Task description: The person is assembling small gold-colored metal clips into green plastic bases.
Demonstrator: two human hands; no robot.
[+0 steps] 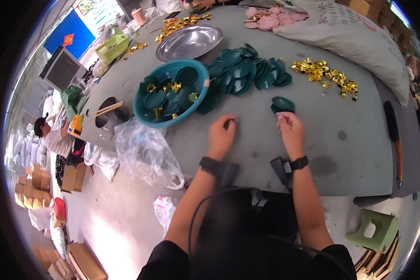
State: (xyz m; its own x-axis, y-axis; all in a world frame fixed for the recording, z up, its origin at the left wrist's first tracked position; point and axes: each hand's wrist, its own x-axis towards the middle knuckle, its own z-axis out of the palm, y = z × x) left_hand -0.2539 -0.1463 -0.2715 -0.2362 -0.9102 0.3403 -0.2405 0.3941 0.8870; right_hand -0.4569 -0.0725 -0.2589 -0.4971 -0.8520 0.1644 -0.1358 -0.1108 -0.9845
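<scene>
My right hand [292, 135] pinches the near edge of a dark green round disc piece [283, 103], or a small stack of them, just above the table. My left hand [222, 136] hovers over the grey table with curled fingers and thumb brought together; whether anything small sits in that pinch is hidden. Beyond my hands lies a long heap of the same dark green discs [240, 71]. A teal basin [139, 116] to the left holds more green discs, with bits of gold foil on top. Shiny gold foil pieces [315, 70] are strewn at the right.
Behind the basin stands a steel bowl [190, 43]. Pink discs [268, 20] spill beside a white woven sack [350, 35]. A dark pot [108, 116] with wooden sticks and a clear plastic bag [147, 147] are at the left edge. Another person [53, 137] is far left; a green stool [375, 231] stands right.
</scene>
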